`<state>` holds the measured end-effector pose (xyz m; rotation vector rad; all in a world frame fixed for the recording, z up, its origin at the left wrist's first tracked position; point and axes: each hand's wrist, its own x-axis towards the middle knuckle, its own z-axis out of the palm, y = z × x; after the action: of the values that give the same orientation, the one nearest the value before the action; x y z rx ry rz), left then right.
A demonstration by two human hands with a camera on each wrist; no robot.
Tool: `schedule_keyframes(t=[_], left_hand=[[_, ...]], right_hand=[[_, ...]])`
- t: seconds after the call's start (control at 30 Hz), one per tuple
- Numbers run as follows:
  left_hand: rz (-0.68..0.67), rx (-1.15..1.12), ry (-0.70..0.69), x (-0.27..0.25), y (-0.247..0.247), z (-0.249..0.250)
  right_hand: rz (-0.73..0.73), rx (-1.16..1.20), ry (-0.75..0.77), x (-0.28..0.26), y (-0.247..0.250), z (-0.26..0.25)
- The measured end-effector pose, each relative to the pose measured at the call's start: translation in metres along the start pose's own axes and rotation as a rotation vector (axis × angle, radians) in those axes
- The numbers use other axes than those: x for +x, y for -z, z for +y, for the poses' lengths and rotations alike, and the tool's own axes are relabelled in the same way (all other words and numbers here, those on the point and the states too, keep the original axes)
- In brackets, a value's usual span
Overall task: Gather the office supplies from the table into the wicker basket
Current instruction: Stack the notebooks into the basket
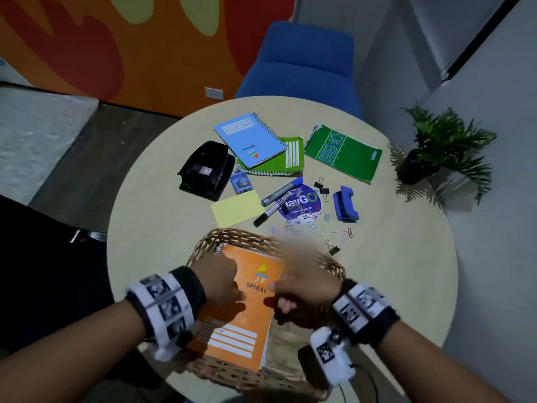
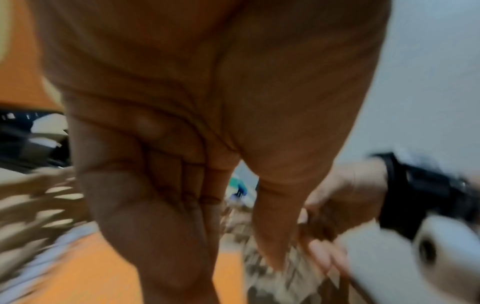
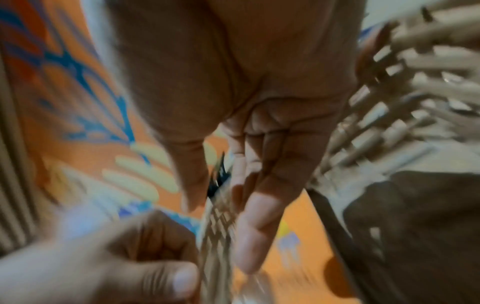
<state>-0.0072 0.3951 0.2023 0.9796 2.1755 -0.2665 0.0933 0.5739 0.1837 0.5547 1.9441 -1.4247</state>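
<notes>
Both wrists sit lowest in the head view, over the near half of the basket (image 1: 203, 248). An orange notebook (image 1: 247, 324) already lies flat inside it, slightly askew, one corner toward the far rim. The left hand (image 1: 222, 282) hovers palm down above the cover with fingers loosely curled, holding nothing; whether they brush the cover I cannot tell. The right hand (image 1: 299, 283) is motion-blurred, fingers partly bent, also holding nothing as far as the wrist views show. The other supplies remain on the table (image 1: 392, 271) beyond the basket: a blue notebook (image 1: 251, 139), a punch (image 1: 207, 170), markers (image 1: 280, 191) and scattered clips (image 1: 332, 247). The notebooks look light and flexible, best pinched at a long edge or the stiffer spiral; the punch is probably heavy and rigid, needing a full grip; the clips are tiny and slippery, easier scooped than pinched.
</notes>
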Motion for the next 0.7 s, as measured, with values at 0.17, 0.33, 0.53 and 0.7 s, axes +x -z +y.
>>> schedule_keyframes(t=[0.17, 0.33, 0.53, 0.7], left_hand=[[0.114, -0.761, -0.217, 0.041, 0.093, 0.025], [0.190, -1.492, -0.097, 0.145, 0.148, 0.062], [0.383, -1.542, 0.185, 0.259, 0.187, 0.068], [0.405, -0.862, 0.259, 0.322, 0.209, 0.061]], right_hand=[[0.304, 0.358, 0.069, -0.003, 0.121, -0.029], [0.730, 0.723, -0.037, 0.044, 0.224, -0.007], [0.758, 0.653, -0.209, 0.087, 0.279, 0.027], [0.744, 0.666, -0.233, 0.110, 0.306, 0.044]])
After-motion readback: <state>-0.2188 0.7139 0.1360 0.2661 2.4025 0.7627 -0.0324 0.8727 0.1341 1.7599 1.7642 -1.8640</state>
